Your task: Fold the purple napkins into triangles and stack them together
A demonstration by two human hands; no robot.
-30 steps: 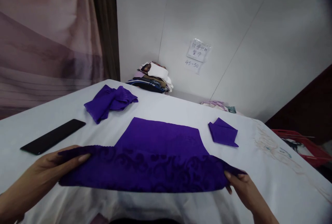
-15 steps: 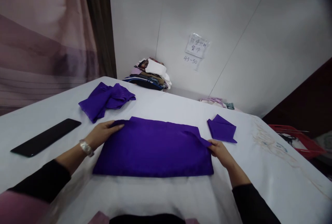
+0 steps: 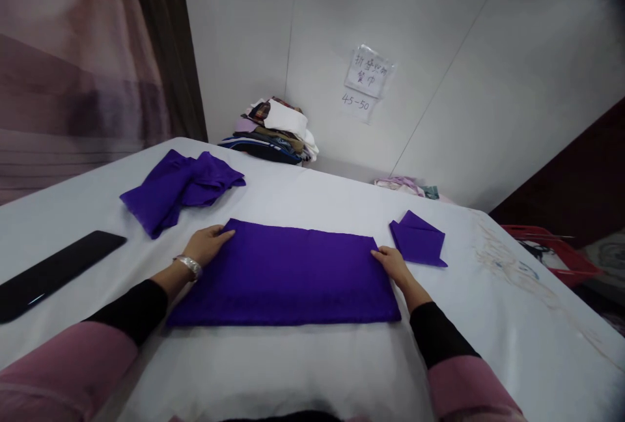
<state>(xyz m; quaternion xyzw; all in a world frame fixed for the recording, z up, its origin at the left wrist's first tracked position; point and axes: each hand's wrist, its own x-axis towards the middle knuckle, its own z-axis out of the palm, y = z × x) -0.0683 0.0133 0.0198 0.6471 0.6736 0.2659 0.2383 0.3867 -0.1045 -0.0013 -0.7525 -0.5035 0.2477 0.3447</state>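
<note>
A purple cloth napkin (image 3: pixel 293 279) lies in front of me, doubled into a wide rectangle with its folded edge toward me. At its far left corner, my left hand (image 3: pixel 208 244) pinches the cloth between thumb and fingers. My right hand (image 3: pixel 393 262) grips the far right corner in the same way. Along the far side the layers now line up closely. Just past my right hand sits a small folded purple napkin (image 3: pixel 418 239), pointed at the top. Farther left is a loose, crumpled heap of purple cloth (image 3: pixel 183 186).
The table has a white cover (image 3: pixel 312 370). A black phone-like slab (image 3: pixel 58 272) lies at left. Piled clothes (image 3: pixel 273 130) and more fabric (image 3: pixel 403 185) rest by the wall, below a handwritten paper sign (image 3: pixel 367 72). Off the table's right side stands a red basket (image 3: pixel 551 253).
Both hands have moved the upper layer's corners away from me onto the far edge, flattening the flap that was lifted. The right hand has shifted left and farther off. The view has tilted slightly.
</note>
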